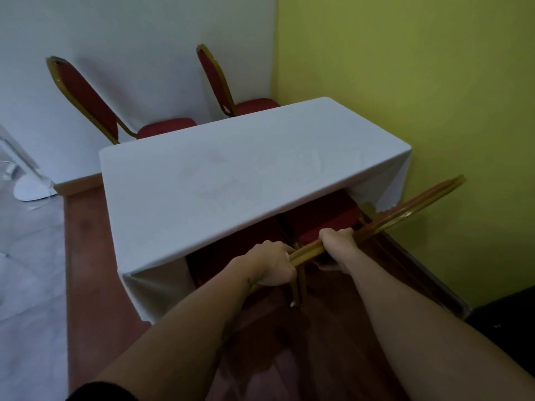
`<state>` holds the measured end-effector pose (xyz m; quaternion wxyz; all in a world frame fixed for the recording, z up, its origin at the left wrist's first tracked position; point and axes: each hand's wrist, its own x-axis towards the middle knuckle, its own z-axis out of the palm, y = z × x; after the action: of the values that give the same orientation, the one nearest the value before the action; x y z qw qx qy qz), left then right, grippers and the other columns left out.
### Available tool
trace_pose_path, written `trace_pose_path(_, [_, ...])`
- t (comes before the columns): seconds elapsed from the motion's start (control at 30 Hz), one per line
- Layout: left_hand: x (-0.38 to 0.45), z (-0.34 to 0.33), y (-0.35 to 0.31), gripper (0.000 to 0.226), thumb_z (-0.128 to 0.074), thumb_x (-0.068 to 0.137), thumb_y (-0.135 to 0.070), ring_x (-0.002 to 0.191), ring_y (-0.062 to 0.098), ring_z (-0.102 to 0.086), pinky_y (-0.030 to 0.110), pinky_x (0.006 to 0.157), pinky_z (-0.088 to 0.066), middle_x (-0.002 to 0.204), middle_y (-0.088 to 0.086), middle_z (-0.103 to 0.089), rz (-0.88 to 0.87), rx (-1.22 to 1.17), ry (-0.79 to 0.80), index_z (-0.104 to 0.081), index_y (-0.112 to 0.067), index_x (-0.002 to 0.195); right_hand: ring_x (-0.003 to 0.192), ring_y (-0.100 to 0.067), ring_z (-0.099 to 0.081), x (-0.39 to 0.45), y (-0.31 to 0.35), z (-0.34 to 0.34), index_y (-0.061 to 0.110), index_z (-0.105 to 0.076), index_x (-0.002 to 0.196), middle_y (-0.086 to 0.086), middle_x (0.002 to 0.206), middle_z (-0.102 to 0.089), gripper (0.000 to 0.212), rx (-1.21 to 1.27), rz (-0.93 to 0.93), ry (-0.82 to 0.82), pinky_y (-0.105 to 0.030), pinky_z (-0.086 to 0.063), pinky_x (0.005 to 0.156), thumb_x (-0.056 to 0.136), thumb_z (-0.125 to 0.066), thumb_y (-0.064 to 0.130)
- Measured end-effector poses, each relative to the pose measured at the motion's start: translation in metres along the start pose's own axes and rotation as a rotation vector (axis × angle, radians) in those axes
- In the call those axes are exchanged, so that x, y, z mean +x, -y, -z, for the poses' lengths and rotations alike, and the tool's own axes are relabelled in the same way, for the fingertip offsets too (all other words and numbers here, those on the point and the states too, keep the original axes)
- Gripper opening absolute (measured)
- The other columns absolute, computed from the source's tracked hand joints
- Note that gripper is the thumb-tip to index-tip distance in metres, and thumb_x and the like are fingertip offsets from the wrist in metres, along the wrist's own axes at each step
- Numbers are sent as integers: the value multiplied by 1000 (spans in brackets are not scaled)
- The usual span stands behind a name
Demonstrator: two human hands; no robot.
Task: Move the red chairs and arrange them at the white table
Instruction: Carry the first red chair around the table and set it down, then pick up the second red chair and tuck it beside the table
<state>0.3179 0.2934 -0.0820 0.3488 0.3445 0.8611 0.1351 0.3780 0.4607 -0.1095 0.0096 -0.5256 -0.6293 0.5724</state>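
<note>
A white-clothed table (231, 175) fills the middle of the head view. Two red chairs with gold frames stand at its far side, one at the left (86, 96) and one further right (215, 79). On the near side a third red chair (327, 218) has its seat partly under the cloth. My left hand (269, 263) and my right hand (337, 241) are both shut on the gold top rail of this near chair's back. Another dark red seat (231, 250) shows in shadow under the table to the left of it.
A yellow-green wall (419, 96) runs close along the right side of the table and near chair. A white wall (130, 39) lies behind the far chairs. A white stand base (33, 189) sits on the pale floor at left. The table stands on a red-brown platform (86, 241).
</note>
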Motion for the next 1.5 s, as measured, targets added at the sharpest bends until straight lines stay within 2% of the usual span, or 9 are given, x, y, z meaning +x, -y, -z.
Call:
trace_pose_path(0.1, [-8, -2, 2, 69, -56, 75, -40, 91, 24, -62, 37, 78, -54, 107, 1, -62, -5, -23, -24, -48, -30, 143, 89, -31, -55, -5, 10, 8, 9, -32, 144, -10, 107, -52, 70, -429, 50, -44, -39, -49, 69, 84, -51, 40])
trace_pose_path(0.27, [-29, 17, 33, 77, -66, 70, -57, 114, 20, -61, 37, 100, -47, 129, -1, -65, -7, -48, 16, -54, -30, 141, 126, -40, -45, -13, 40, 9, 10, -45, 141, -19, 144, -42, 71, -1046, 283, -96, -46, -45, 96, 81, -51, 46])
trace_pose_path(0.4, [-49, 57, 76, 61, -66, 82, -48, 121, 17, -59, 33, 105, -43, 133, -5, -65, 58, -134, -86, -57, -27, 139, 117, -34, -52, -33, 74, -37, 9, -54, 127, -15, 139, -47, 46, -901, 500, 100, -41, -50, 95, 84, -51, 24])
trace_pose_path(0.6, [-79, 127, 171, 50, -55, 88, -24, 103, 15, -62, 26, 93, -45, 124, -6, -69, 133, -178, -251, -57, -25, 138, 108, -22, -57, -66, 133, -156, 16, -55, 137, -6, 132, -52, 52, -770, 721, 298, -31, -47, 82, 85, -52, 16])
trace_pose_path(0.73, [-99, 177, 251, 50, -53, 89, -19, 110, 16, -62, 29, 96, -48, 128, -1, -68, 142, -203, -331, -57, -22, 139, 99, -17, -55, -82, 167, -254, 19, -56, 136, -4, 127, -50, 50, -745, 787, 361, -23, -42, 63, 86, -52, 14])
trace_pose_path(1.03, [-140, 293, 421, 47, -56, 84, -8, 109, 21, -64, 35, 92, -57, 130, 3, -65, 247, -235, -528, -66, -20, 128, 102, -19, -55, -122, 245, -467, 16, -57, 134, -11, 140, -54, 49, -761, 875, 446, -21, -44, 59, 86, -54, 9])
trace_pose_path(1.13, [-151, 330, 463, 39, -58, 84, -8, 99, 16, -65, 25, 78, -54, 123, 0, -68, 282, -206, -635, -70, -20, 120, 103, -18, -55, -123, 274, -516, 16, -56, 136, -11, 141, -54, 51, -771, 913, 451, -25, -53, 68, 85, -55, 8])
trace_pose_path(1.27, [-156, 372, 515, 42, -52, 85, -8, 103, 17, -61, 26, 84, -51, 125, 1, -66, 324, -188, -710, -69, -20, 122, 104, -19, -55, -108, 310, -574, 16, -57, 134, -11, 139, -53, 51, -761, 925, 477, -28, -55, 74, 85, -55, 7])
trace_pose_path(1.5, [-105, 446, 601, 49, -50, 83, -14, 115, 20, -63, 38, 99, -53, 131, 1, -66, 338, -102, -636, -66, -22, 128, 80, -5, -58, -47, 381, -669, 34, -61, 76, 13, 92, -61, 33, -682, 912, 458, -12, -41, 54, 83, -58, 2])
